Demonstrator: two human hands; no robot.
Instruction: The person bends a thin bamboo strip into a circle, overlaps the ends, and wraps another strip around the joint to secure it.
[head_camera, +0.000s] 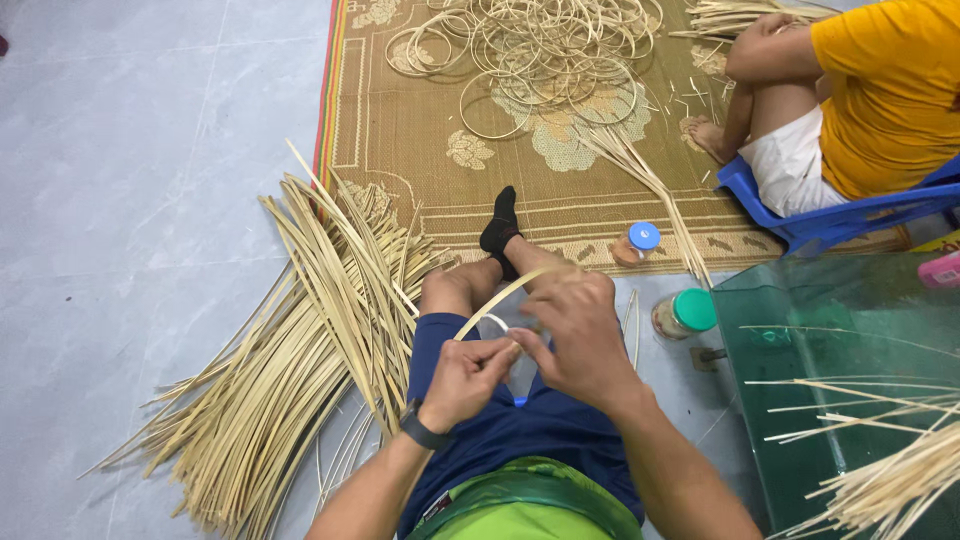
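Observation:
My left hand and my right hand meet over my lap, both pinched on one pale bamboo strip bent into a curve. The strip arcs up from my left fingers toward my right hand near my knee. A dark watch sits on my left wrist. My leg in blue shorts stretches forward, ending in a black sock.
A big pile of bamboo strips lies on the grey floor at my left. Several finished bamboo rings rest on a woven mat. Two capped jars stand nearby. A green glass table holds thin sticks. A person in yellow sits on a blue stool.

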